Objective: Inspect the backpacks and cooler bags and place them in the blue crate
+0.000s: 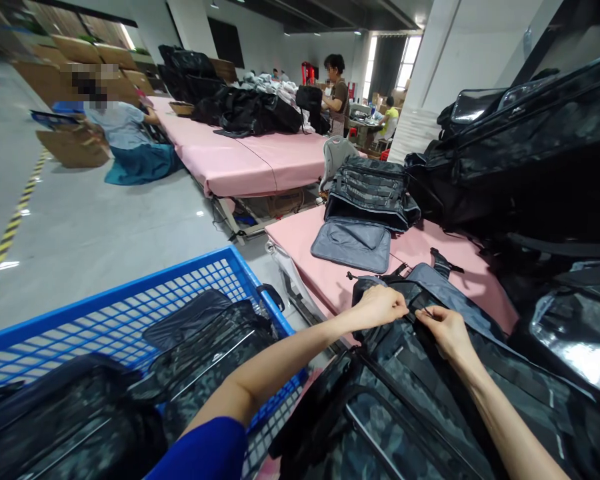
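Observation:
A large black and grey camouflage bag lies in front of me on the pink-covered table, its grey-lined flap folded back. My left hand is closed in a pinch at the bag's upper edge. Close beside it, my right hand pinches with thumb and forefinger at the same edge. A small dark piece shows between the fingertips, too small to name. Beyond my hands, a second camouflage bag stands with its grey-lined flap hanging down onto the pink cover.
A blue plastic crate with several camouflage bags is at my left. Dark bags are piled high on the right. Behind, another pink table carries black bags. One person crouches at its left; another stands behind it.

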{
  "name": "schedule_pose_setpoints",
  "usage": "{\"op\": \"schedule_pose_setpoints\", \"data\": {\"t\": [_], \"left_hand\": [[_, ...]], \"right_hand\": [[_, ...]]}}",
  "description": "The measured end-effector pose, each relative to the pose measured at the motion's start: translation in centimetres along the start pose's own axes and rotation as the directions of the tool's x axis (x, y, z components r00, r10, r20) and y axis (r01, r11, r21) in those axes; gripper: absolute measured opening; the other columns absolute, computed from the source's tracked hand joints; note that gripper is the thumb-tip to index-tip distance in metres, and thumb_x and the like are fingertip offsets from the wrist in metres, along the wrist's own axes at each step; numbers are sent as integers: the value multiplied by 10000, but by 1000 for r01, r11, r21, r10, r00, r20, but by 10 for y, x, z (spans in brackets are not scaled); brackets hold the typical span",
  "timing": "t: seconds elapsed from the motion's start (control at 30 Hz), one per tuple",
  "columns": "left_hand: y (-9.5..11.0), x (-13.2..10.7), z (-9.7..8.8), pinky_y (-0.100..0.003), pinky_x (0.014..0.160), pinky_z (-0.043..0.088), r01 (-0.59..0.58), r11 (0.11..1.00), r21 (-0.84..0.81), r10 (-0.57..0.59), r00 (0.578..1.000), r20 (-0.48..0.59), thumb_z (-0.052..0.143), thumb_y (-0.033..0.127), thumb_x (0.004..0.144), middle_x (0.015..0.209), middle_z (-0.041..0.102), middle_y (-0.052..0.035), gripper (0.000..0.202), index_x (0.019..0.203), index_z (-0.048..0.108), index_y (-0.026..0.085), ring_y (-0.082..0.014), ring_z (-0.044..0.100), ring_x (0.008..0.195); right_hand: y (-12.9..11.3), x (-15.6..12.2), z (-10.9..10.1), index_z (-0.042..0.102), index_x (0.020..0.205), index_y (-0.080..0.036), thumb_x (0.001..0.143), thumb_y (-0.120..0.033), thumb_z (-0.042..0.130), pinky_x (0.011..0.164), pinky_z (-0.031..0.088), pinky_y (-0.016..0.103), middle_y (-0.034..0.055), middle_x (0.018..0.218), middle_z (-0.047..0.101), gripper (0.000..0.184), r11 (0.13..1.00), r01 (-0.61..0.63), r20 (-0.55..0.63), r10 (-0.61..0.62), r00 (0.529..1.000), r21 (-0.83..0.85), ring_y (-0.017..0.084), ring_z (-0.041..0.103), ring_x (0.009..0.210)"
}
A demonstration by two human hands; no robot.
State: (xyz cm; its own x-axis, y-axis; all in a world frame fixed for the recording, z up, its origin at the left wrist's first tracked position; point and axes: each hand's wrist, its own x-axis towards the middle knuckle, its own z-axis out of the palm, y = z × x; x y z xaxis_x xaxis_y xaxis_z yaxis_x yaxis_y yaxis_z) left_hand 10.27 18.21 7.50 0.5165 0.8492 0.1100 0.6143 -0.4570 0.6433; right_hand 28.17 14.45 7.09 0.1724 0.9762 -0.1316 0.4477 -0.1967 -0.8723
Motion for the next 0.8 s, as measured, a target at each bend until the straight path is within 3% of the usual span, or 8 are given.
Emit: {"op": "schedule_pose_setpoints", "data": {"t": [0.1, 0.2, 0.27, 0.37, 0.5, 0.63, 0.73, 0.8], "left_hand": [[-1, -5, -2, -251, 691, 442, -51, 993, 104, 57, 997, -59, 507, 304, 819, 830, 711, -33, 235, 869, 713, 204, -189, 640, 793], [-3, -7, -6, -248, 709, 451, -38, 996, 85, 45, 996, -79, 519, 286, 809, 840, 709, -19, 206, 853, 707, 214, -182, 640, 803], [-3, -8, -7, -248, 722, 453, -20, 998, 56, 24, 996, -86, 526, 288, 811, 837, 708, -13, 198, 849, 705, 212, -176, 637, 802], [2, -6, -4, -250, 755, 452, -46, 999, 29, 48, 995, -84, 514, 295, 835, 868, 706, -14, 210, 865, 702, 207, -170, 632, 825], [2, 0, -4, -240, 773, 453, -82, 996, -46, 77, 993, -92, 503, 295, 851, 898, 701, -8, 216, 868, 694, 197, -158, 627, 848], [-24, -10, -24, -306, 903, 441, 113, 992, -57, -125, 950, -287, 395, 291, 912, 1046, 672, -58, 297, 1011, 649, 174, -180, 594, 995], [-52, -52, -35, -538, 1049, 274, 345, 937, 59, -287, 854, -433, 435, 354, 893, 1422, 390, -149, 461, 1316, 442, 171, -300, 338, 1317], [-64, -94, -29, -564, 1057, 247, 408, 913, 11, -387, 875, -291, 475, 392, 859, 1480, 277, -164, 593, 1386, 338, 156, -328, 264, 1356]], "right_hand": [[1, -6, -9, 659, 790, -194, 539, -554, 689, 582, 370, 271, 31, 746, 650, 440, 987, 61, -88, -75, 993, -150, 198, 573, 703], [2, -16, -17, 645, 974, -251, 661, -583, 597, 680, 408, 315, 35, 909, 678, 459, 877, 137, -141, -225, 964, -460, 236, 608, 844], [2, -21, -17, 651, 975, -263, 738, -588, 510, 692, 419, 328, 38, 929, 683, 426, 760, 182, -104, -312, 944, -624, 237, 621, 854], [-2, -25, -13, 675, 944, -268, 771, -558, 475, 688, 421, 319, 44, 959, 687, 393, 686, 223, -60, -363, 930, -693, 236, 626, 882], [-5, -23, -12, 694, 855, -274, 761, -564, 472, 621, 403, 312, 27, 766, 694, 377, 725, 161, -44, -255, 966, -669, 227, 633, 734], [8, -12, -28, 685, 851, -241, 700, -629, 513, 628, 428, 303, 33, 810, 699, 451, 859, 164, -68, -225, 972, -486, 218, 627, 719], [11, 10, -43, 663, 971, -198, 631, -642, 573, 693, 449, 312, 74, 917, 691, 566, 890, 197, -111, -264, 958, -412, 239, 627, 829], [2, 29, -46, 650, 1033, -193, 600, -640, 602, 684, 443, 317, 85, 921, 682, 624, 878, 169, -143, -257, 956, -449, 250, 621, 841]]}}
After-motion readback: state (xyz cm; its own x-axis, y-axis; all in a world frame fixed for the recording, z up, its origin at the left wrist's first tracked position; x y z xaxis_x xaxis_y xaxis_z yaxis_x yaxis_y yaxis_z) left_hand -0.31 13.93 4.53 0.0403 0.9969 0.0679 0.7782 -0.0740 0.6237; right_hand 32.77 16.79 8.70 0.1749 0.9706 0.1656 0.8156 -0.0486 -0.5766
